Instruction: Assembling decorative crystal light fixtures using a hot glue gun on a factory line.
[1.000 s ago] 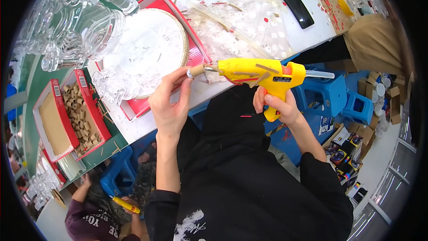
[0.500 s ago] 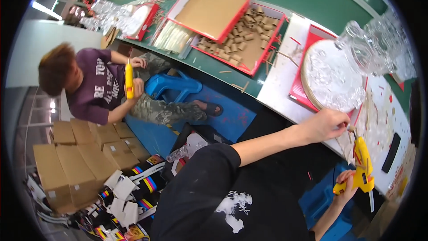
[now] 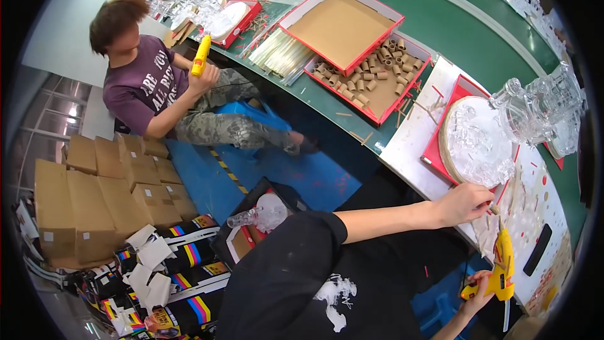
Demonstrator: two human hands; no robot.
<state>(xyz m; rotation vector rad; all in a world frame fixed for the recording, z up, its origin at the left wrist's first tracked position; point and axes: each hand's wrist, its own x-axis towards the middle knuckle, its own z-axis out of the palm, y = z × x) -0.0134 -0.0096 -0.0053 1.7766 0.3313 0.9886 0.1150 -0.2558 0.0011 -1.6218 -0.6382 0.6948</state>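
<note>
Landmark: red tray, on the white desk, holding a white round disc with a brown rim. Left hand: at the tray's near edge, thumb and fingertips pinched together on a small brown tube, mostly hidden by the fingers. Right hand: farther below the tray, fingers closed round the grip of a yellow glue gun. Gun is below the tray, nozzle up toward it, tip close to the tube; contact cannot be told. A clear glue stick protrudes from its rear.

Smartphone: black, lower right of the tray. Clear stacked pieces: at the tray's right side. Red-walled box of short cardboard tubes: left of the tray, partly overlapped by a shallow box. Seated co-worker: far left of the tray, holding another yellow glue gun.
</note>
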